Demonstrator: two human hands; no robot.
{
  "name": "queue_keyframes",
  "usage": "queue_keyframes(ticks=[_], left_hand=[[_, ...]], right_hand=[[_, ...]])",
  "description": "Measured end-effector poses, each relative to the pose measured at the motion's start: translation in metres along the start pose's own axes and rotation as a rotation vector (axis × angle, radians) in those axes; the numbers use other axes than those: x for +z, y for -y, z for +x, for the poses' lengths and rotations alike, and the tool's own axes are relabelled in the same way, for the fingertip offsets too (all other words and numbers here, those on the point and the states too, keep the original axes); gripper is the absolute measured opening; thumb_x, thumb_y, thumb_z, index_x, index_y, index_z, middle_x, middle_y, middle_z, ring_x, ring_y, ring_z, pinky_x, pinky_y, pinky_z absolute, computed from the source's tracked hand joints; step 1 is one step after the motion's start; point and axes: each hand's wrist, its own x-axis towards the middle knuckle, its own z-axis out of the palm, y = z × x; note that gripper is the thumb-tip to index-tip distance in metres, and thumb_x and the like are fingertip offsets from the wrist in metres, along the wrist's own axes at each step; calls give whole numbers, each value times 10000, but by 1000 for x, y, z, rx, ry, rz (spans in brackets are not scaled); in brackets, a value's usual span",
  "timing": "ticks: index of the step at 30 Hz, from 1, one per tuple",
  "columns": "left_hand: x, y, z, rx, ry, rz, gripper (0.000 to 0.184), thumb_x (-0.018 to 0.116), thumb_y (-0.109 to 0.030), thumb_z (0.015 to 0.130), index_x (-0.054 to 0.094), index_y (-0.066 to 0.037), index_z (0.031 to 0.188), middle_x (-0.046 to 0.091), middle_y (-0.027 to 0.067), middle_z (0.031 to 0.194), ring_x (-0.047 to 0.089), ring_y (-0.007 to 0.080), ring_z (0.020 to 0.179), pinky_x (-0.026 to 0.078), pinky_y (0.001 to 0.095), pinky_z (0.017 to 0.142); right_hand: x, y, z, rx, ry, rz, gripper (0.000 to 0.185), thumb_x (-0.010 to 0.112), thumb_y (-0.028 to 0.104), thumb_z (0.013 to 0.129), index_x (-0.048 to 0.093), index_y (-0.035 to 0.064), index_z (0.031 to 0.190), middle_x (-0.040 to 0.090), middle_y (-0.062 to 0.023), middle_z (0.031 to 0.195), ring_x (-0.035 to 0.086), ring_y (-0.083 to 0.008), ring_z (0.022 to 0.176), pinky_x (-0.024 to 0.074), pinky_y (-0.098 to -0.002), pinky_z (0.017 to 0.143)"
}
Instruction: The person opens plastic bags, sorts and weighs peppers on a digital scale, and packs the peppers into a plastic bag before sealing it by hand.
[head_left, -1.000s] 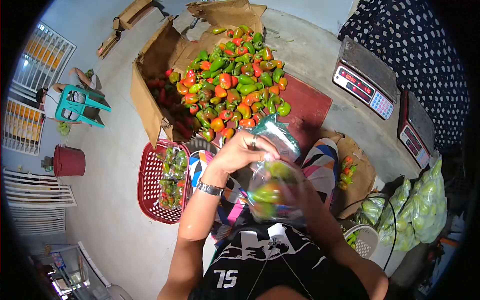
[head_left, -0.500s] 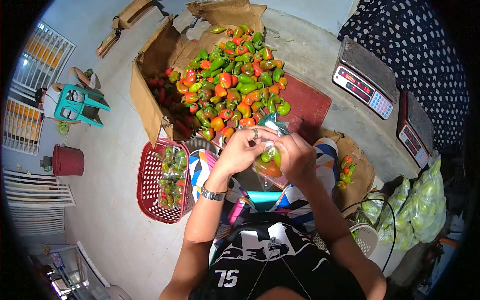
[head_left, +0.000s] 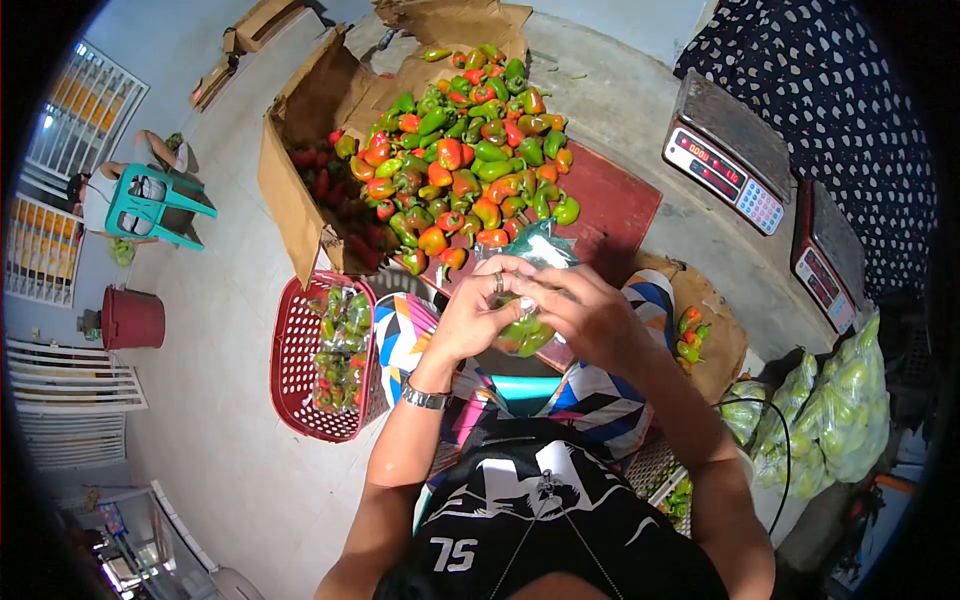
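Both hands meet over my lap at a clear plastic bag of peppers [head_left: 524, 338]. My left hand [head_left: 478, 308], with a ring and a wristwatch, pinches the bag's gathered neck from the left. From the right, my right hand [head_left: 590, 315] closes on the same neck, its fingers lying across the left fingertips. Green and some red show through the plastic below the hands. Just beyond them lies a bunch of greenish clear plastic [head_left: 540, 246]. A large heap of green, red and orange peppers [head_left: 465, 165] spreads out from an opened cardboard box [head_left: 285, 190].
A red perforated basket [head_left: 290, 385] with bagged peppers stands at left. Two digital scales [head_left: 715, 165] are at right, above bags of green produce [head_left: 850, 400]. Several peppers [head_left: 690, 335] lie on cardboard by my right knee. Another person sits on a green chair [head_left: 150, 205] far left.
My right hand has turned and moved over the left fingers at the bag's neck. The bag of peppers has swung slightly left and shows more green.
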Motion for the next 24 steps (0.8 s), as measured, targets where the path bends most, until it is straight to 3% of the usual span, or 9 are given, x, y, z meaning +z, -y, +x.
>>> queue_keyframes(ticks=[2, 5, 8, 11, 17, 21, 24], left_hand=[[-2, -5, 2, 46, 2, 151, 162, 782, -34, 849, 779, -64, 1009, 691, 50, 1213, 618, 254, 1172, 433, 389, 1072], [-4, -4, -6, -33, -90, 124, 147, 784, -52, 854, 796, -73, 999, 701, 57, 1199, 629, 263, 1148, 444, 391, 1055], [0, -7, -10, -64, -177, 179, 128, 783, -37, 872, 794, -41, 999, 699, 61, 1181, 633, 231, 1131, 456, 363, 1025], [-2, -2, -11, -76, -201, 197, 152, 788, -26, 858, 787, -25, 1010, 685, 67, 1181, 625, 227, 1136, 465, 352, 1002], [-11, -1, -13, -43, -83, 320, 183, 784, -7, 836, 805, -53, 1012, 668, 78, 1232, 622, 246, 1176, 456, 364, 1028], [-7, -1, -26, 21, -113, 316, 185, 786, -10, 847, 813, -62, 1022, 689, 88, 1218, 644, 254, 1158, 473, 360, 1017], [8, 1, -37, 91, -171, 301, 210, 789, -4, 831, 813, -61, 1032, 719, 77, 1140, 653, 248, 1081, 482, 369, 979]], right_hand=[[5, -11, 4, -99, 31, 47, 468, 706, 138, 853, 655, 67, 1313, 649, -118, 1136, 640, -293, 985, 543, -403, 897], [18, -28, -2, -72, 60, 30, 427, 718, 117, 843, 655, 54, 1261, 657, -133, 1105, 650, -320, 913, 556, -423, 853], [31, -16, 0, 146, -94, 160, 355, 736, 103, 829, 670, 54, 1175, 655, -119, 1023, 656, -328, 864, 556, -430, 811], [26, 4, 17, 150, -342, 178, 252, 748, 95, 821, 680, 52, 1060, 632, -89, 933, 648, -310, 863, 545, -436, 786], [37, -11, 3, -54, -60, 102, 207, 744, 110, 820, 689, 40, 1007, 683, -84, 984, 662, -287, 939, 543, -399, 795], [66, -15, -8, -47, -271, 137, 90, 671, 125, 940, 670, 35, 944, 600, -50, 743, 593, -244, 646, 516, -363, 636], [55, 15, -14, 921, 42, 1031, 212, 591, 164, 1007, 628, 28, 849, 489, 6, 632, 503, -164, 531, 465, -335, 558]])
